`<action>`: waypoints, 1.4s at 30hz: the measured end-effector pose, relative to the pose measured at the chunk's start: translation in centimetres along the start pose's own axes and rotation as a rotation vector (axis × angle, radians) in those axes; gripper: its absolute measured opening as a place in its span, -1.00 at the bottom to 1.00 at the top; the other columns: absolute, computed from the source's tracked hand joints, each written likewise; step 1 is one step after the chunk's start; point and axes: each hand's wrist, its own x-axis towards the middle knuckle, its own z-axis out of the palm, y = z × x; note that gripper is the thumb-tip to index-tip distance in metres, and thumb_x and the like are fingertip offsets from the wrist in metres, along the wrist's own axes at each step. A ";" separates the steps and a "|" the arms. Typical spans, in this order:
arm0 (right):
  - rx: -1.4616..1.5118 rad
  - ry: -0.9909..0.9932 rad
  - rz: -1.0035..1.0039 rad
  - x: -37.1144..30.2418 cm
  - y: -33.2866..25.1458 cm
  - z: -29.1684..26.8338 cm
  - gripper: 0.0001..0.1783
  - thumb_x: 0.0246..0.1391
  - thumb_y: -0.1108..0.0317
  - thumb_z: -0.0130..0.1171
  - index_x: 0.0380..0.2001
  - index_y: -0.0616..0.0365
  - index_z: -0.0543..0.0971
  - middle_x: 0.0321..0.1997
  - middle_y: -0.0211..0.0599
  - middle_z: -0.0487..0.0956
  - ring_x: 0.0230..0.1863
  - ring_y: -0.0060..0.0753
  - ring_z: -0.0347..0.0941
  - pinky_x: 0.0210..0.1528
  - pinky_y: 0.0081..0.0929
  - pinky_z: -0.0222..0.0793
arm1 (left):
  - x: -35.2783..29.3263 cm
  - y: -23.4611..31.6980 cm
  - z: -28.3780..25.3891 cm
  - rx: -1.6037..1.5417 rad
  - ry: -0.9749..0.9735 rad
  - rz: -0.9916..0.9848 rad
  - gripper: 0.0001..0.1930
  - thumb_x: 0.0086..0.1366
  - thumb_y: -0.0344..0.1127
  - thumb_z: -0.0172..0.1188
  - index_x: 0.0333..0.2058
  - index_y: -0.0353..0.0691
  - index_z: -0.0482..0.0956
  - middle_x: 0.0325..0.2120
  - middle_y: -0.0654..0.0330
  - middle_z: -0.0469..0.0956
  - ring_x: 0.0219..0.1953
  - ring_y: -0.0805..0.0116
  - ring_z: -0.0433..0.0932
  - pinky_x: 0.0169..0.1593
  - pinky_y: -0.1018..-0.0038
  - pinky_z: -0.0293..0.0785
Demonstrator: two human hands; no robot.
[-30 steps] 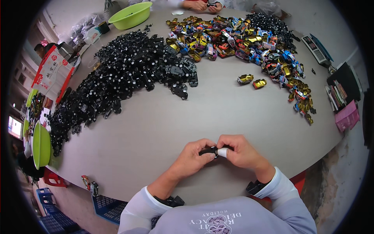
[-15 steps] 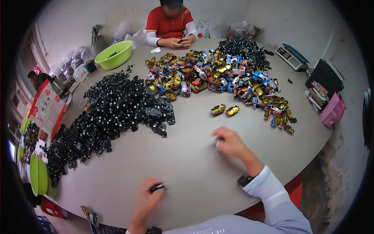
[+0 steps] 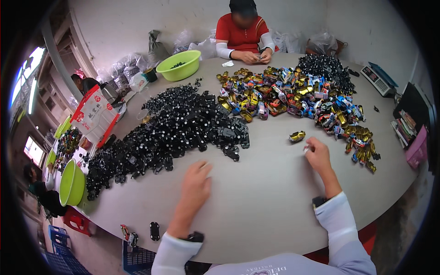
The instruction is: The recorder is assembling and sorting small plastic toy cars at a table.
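My left hand [image 3: 196,185], slightly blurred, reaches over the table toward the near edge of a heap of black toy car bases [image 3: 183,133]. Its fingers are stretched out and nothing shows in them. My right hand [image 3: 317,155] is closed, fingertips down by the tabletop; what it holds, if anything, is hidden. Just beyond it on the left lies a single gold toy car body [image 3: 297,136]. One black toy car base [image 3: 155,231] lies at the table's near left edge. Beside it are a red-and-green toy car [image 3: 124,232] and a black-and-white one [image 3: 133,239].
A large pile of colourful toy car bodies [image 3: 279,94] covers the far middle, with more black parts [image 3: 323,68] behind. A light green basin [image 3: 179,68] stands at the back. Across the table sits a co-worker [image 3: 245,34]. A scale [image 3: 378,80] stands far right.
The view has swung left. The black car base has left my left hand and lies at the near edge; that hand has moved forward. One of two gold bodies no longer shows.
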 end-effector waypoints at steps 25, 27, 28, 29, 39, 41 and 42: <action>-0.105 -0.450 -0.241 -5.2 -8.6 0.5 -0.63 -0.26 0.60 0.08 -0.25 0.15 0.48 -0.33 -0.33 0.46 -0.40 -0.32 0.45 -0.36 -0.45 0.38 | 1.1 0.1 5.6 -0.011 -0.131 -0.113 -0.63 -0.10 -0.41 0.28 -0.22 -0.16 0.52 -0.24 0.17 0.43 -0.19 0.16 0.39 -0.16 0.32 0.31; 0.094 -0.466 -0.094 -5.0 -8.8 0.2 -0.63 -0.21 0.57 0.12 -0.21 0.15 0.47 -0.34 -0.37 0.46 -0.41 -0.40 0.44 -0.36 -0.50 0.38 | 1.2 0.2 5.4 -0.008 -0.200 -0.154 -0.66 -0.12 -0.41 0.30 -0.26 -0.17 0.53 -0.28 0.17 0.43 -0.20 0.14 0.37 -0.17 0.29 0.31; 0.295 -0.474 0.056 -5.0 -8.9 0.0 -0.63 -0.16 0.53 0.16 -0.18 0.16 0.46 -0.34 -0.40 0.46 -0.43 -0.47 0.42 -0.35 -0.55 0.38 | 1.1 0.3 5.2 -0.003 -0.187 -0.169 -0.69 -0.12 -0.42 0.30 -0.30 -0.20 0.54 -0.33 0.16 0.46 -0.24 0.19 0.41 -0.21 0.33 0.34; 0.293 -0.476 0.057 -5.3 -9.1 0.0 -0.63 -0.16 0.53 0.16 -0.18 0.16 0.46 -0.34 -0.40 0.46 -0.43 -0.47 0.42 -0.35 -0.55 0.38 | 1.0 0.4 5.0 0.002 -0.175 -0.184 -0.71 -0.12 -0.43 0.30 -0.33 -0.23 0.55 -0.38 0.16 0.48 -0.28 0.23 0.44 -0.24 0.38 0.37; 1.054 -0.533 0.200 -7.2 -12.2 1.0 -0.62 0.00 0.48 0.18 -0.07 0.23 0.38 -0.25 -0.48 0.43 -0.24 -0.68 0.36 -0.18 -0.66 0.33 | -0.5 6.2 5.9 -0.848 -0.417 -0.374 -0.73 -0.03 -0.55 0.18 -0.27 -0.31 0.58 -0.42 0.25 0.52 -0.48 0.57 0.48 -0.42 0.65 0.41; 1.024 -0.570 0.213 -7.3 -12.1 0.8 -0.61 0.01 0.50 0.16 -0.06 0.24 0.37 -0.22 -0.46 0.43 -0.20 -0.64 0.37 -0.11 -0.63 0.32 | 0.0 7.5 5.0 -1.027 -0.538 -0.558 -0.72 0.00 -0.59 0.14 -0.23 -0.34 0.55 -0.34 0.22 0.50 -0.46 0.50 0.51 -0.41 0.62 0.47; 1.040 -0.587 0.259 -7.3 -12.2 0.7 -0.61 0.01 0.48 0.17 -0.06 0.23 0.37 -0.21 -0.46 0.44 -0.23 -0.66 0.37 -0.17 -0.65 0.33 | -0.1 7.5 5.1 -1.196 -0.521 -0.658 -0.70 0.02 -0.59 0.14 -0.20 -0.34 0.53 -0.36 0.23 0.50 -0.45 0.49 0.51 -0.37 0.60 0.49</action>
